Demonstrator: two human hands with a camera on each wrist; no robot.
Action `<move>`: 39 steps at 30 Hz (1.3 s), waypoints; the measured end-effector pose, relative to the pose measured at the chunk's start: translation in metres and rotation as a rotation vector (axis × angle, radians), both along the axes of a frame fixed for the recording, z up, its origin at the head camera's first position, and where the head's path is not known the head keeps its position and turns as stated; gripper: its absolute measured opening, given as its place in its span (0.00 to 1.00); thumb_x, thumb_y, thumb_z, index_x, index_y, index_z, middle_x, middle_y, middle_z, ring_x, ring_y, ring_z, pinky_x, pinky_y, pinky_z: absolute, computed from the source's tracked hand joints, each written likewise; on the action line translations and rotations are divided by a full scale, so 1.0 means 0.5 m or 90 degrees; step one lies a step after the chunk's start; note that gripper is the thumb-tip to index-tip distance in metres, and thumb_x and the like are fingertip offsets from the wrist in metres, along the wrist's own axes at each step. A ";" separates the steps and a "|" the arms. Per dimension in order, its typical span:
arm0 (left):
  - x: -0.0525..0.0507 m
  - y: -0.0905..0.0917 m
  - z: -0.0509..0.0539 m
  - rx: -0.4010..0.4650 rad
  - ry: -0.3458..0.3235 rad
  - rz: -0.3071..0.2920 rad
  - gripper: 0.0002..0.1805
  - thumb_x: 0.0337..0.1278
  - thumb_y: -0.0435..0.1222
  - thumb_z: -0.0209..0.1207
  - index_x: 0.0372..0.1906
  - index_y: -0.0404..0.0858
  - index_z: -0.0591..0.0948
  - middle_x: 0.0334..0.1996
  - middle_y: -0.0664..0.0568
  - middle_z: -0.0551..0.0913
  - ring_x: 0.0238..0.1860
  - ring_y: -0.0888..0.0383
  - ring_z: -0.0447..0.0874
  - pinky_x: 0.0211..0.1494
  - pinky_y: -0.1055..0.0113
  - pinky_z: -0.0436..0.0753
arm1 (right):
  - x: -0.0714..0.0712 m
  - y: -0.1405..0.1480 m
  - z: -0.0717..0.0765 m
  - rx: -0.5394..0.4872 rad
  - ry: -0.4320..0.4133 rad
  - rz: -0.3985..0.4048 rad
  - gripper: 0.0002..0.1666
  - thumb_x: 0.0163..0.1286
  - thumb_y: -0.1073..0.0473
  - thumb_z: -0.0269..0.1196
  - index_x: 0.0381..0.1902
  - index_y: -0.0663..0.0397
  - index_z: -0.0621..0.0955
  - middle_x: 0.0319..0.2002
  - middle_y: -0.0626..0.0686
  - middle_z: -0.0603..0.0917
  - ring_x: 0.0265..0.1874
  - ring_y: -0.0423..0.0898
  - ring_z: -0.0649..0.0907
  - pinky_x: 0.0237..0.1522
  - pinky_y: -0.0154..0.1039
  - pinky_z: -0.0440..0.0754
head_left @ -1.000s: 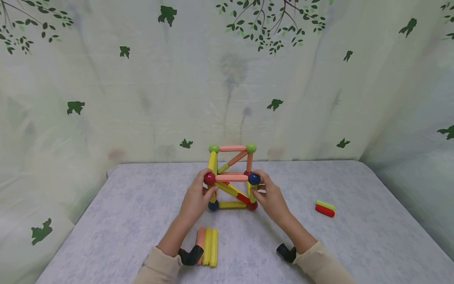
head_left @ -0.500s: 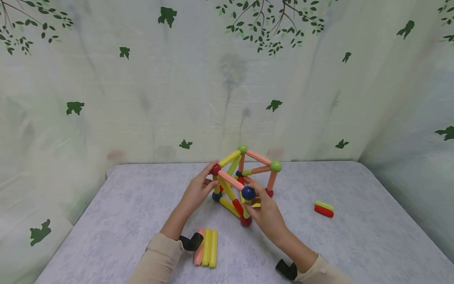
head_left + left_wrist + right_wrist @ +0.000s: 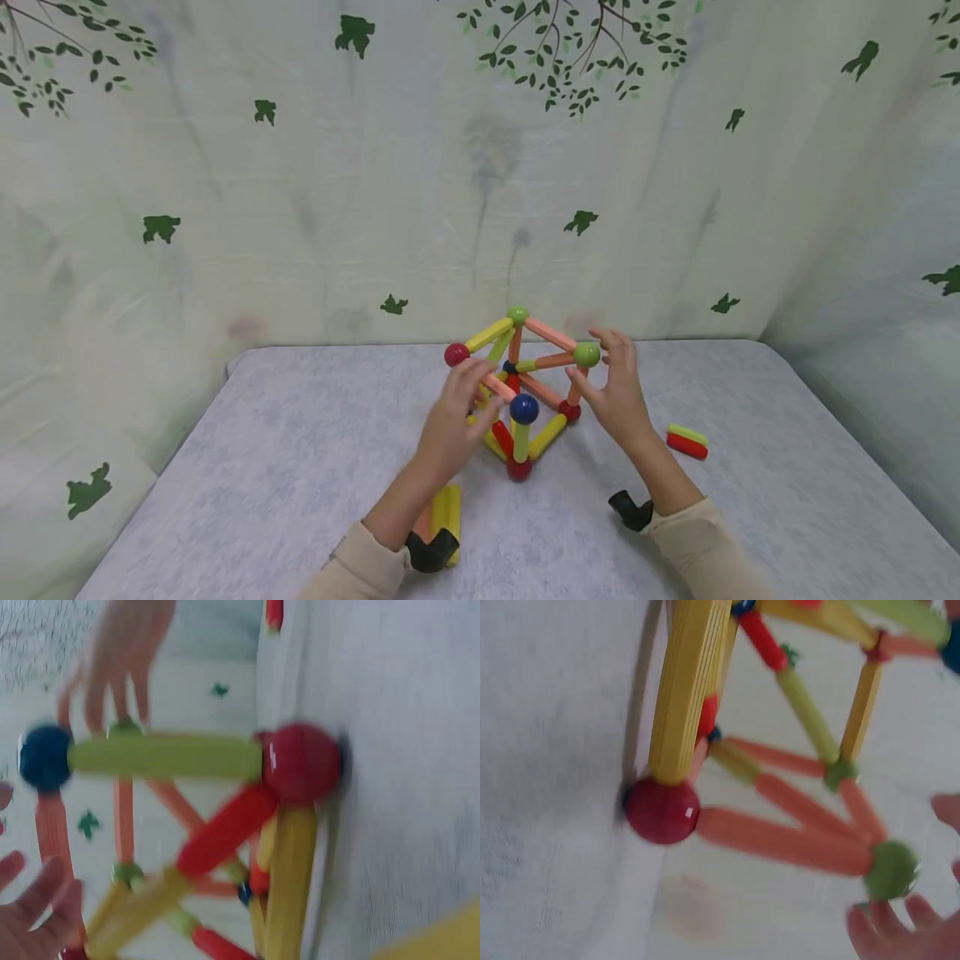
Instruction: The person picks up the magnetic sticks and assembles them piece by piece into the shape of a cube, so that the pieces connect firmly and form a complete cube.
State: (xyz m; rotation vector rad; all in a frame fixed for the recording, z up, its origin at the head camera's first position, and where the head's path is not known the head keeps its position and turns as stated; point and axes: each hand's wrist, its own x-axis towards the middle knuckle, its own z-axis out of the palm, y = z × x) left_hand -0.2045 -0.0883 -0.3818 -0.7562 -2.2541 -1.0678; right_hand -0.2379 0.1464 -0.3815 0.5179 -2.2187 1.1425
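A cube-like frame of coloured rods and balls stands on the table, one corner toward me. My left hand (image 3: 452,419) is before its left front, fingers apart, near the pink rod (image 3: 54,825) that joins the red ball (image 3: 457,355) to the dark blue ball (image 3: 524,408). No grip shows there. My right hand (image 3: 618,398) is at the right corner, thumb and fingers spread around the green ball (image 3: 891,870). Whether its fingertips touch that ball I cannot tell. Below the blue ball a light green rod (image 3: 522,443) runs down to a red ball (image 3: 519,468).
Several loose yellow and pink rods (image 3: 454,508) lie at the front, partly behind the left wrist. Right of the frame lie a short red rod (image 3: 687,447) and a short light green rod (image 3: 687,432). A printed cloth (image 3: 315,183) hangs behind the table.
The frame has turned on the table so that one corner faces me. My left hand has left the red ball and moved right; my right hand has left the blue ball for the green one.
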 end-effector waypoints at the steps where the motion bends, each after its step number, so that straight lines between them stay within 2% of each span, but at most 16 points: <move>1: 0.007 0.012 0.000 -0.027 -0.008 -0.020 0.26 0.54 0.39 0.60 0.59 0.44 0.68 0.54 0.50 0.66 0.38 0.57 0.75 0.37 0.66 0.79 | -0.011 0.007 -0.001 0.003 -0.037 0.015 0.34 0.57 0.63 0.64 0.60 0.52 0.64 0.55 0.58 0.63 0.49 0.53 0.69 0.48 0.50 0.71; 4: 0.024 0.038 0.000 -0.090 -0.035 -0.044 0.28 0.51 0.44 0.62 0.58 0.44 0.70 0.54 0.50 0.67 0.46 0.57 0.74 0.44 0.66 0.77 | -0.029 0.022 -0.007 0.020 -0.114 0.049 0.28 0.60 0.66 0.61 0.58 0.54 0.66 0.52 0.57 0.68 0.45 0.51 0.74 0.44 0.46 0.76; 7: 0.030 0.045 0.001 -0.092 -0.044 -0.036 0.25 0.48 0.42 0.64 0.53 0.43 0.72 0.53 0.50 0.68 0.48 0.58 0.73 0.47 0.66 0.76 | -0.031 0.030 -0.011 0.032 -0.126 0.056 0.24 0.60 0.69 0.59 0.54 0.56 0.69 0.49 0.56 0.72 0.42 0.50 0.76 0.40 0.44 0.78; 12: 0.019 0.026 -0.001 -0.041 -0.071 -0.040 0.21 0.48 0.35 0.63 0.49 0.44 0.73 0.54 0.53 0.68 0.45 0.60 0.74 0.46 0.67 0.76 | -0.008 0.034 -0.012 0.051 -0.077 0.042 0.25 0.56 0.71 0.63 0.51 0.57 0.70 0.49 0.57 0.69 0.39 0.48 0.74 0.35 0.41 0.79; 18: -0.002 -0.012 -0.008 0.019 -0.093 -0.056 0.21 0.50 0.31 0.60 0.53 0.43 0.74 0.56 0.54 0.68 0.47 0.60 0.72 0.43 0.63 0.78 | 0.023 0.027 -0.020 0.075 -0.021 0.047 0.28 0.51 0.71 0.66 0.50 0.57 0.70 0.52 0.55 0.67 0.40 0.44 0.72 0.34 0.36 0.79; 21: -0.012 -0.032 -0.007 0.032 -0.095 -0.068 0.22 0.51 0.30 0.60 0.54 0.44 0.73 0.56 0.55 0.69 0.48 0.60 0.72 0.42 0.61 0.78 | 0.033 0.016 -0.023 0.079 0.002 0.061 0.29 0.50 0.72 0.67 0.50 0.57 0.70 0.52 0.54 0.68 0.41 0.43 0.72 0.34 0.35 0.78; 25: -0.018 -0.056 -0.002 0.042 -0.123 -0.090 0.23 0.52 0.30 0.60 0.55 0.45 0.73 0.57 0.53 0.70 0.48 0.59 0.72 0.42 0.59 0.78 | 0.044 -0.001 -0.027 0.075 0.024 0.068 0.31 0.49 0.74 0.67 0.51 0.58 0.70 0.52 0.55 0.68 0.42 0.43 0.72 0.35 0.34 0.78; 28: -0.005 -0.066 0.021 0.047 -0.164 -0.102 0.23 0.53 0.29 0.59 0.56 0.42 0.73 0.57 0.49 0.69 0.47 0.56 0.74 0.44 0.58 0.77 | 0.048 -0.014 -0.030 0.078 0.027 0.064 0.31 0.49 0.74 0.66 0.52 0.59 0.70 0.52 0.55 0.68 0.41 0.43 0.72 0.35 0.35 0.78; 30: -0.001 -0.071 0.029 0.050 -0.183 -0.111 0.23 0.54 0.29 0.58 0.57 0.41 0.72 0.58 0.48 0.69 0.45 0.56 0.75 0.44 0.58 0.77 | 0.050 -0.021 -0.030 0.084 0.025 0.060 0.32 0.50 0.73 0.67 0.53 0.58 0.70 0.52 0.55 0.67 0.41 0.44 0.73 0.36 0.35 0.78; 33: 0.009 -0.075 0.046 0.047 -0.200 -0.117 0.23 0.54 0.28 0.58 0.57 0.38 0.72 0.58 0.46 0.68 0.43 0.54 0.76 0.44 0.60 0.77 | 0.054 -0.024 -0.027 0.106 0.029 0.043 0.33 0.50 0.70 0.68 0.55 0.57 0.70 0.53 0.56 0.67 0.43 0.45 0.72 0.38 0.40 0.78; 35: 0.010 -0.076 0.047 0.048 -0.212 -0.116 0.23 0.54 0.28 0.58 0.58 0.38 0.71 0.59 0.46 0.67 0.44 0.53 0.76 0.45 0.61 0.77 | 0.060 -0.023 -0.023 0.124 0.054 0.021 0.34 0.49 0.67 0.69 0.55 0.57 0.70 0.53 0.57 0.66 0.47 0.48 0.70 0.40 0.44 0.77; 36: 0.016 -0.075 0.056 0.046 -0.218 -0.114 0.23 0.54 0.27 0.58 0.57 0.36 0.71 0.59 0.44 0.67 0.44 0.52 0.76 0.45 0.61 0.77 | 0.065 -0.023 -0.020 0.131 0.076 0.013 0.34 0.49 0.66 0.70 0.55 0.57 0.70 0.53 0.58 0.66 0.48 0.50 0.69 0.41 0.46 0.76; 39: 0.018 -0.077 0.061 0.036 -0.238 -0.113 0.23 0.54 0.28 0.57 0.58 0.37 0.71 0.60 0.44 0.66 0.46 0.52 0.75 0.45 0.63 0.76 | 0.082 -0.030 -0.012 0.134 0.158 0.034 0.29 0.53 0.61 0.68 0.53 0.60 0.71 0.53 0.60 0.67 0.52 0.54 0.67 0.45 0.45 0.75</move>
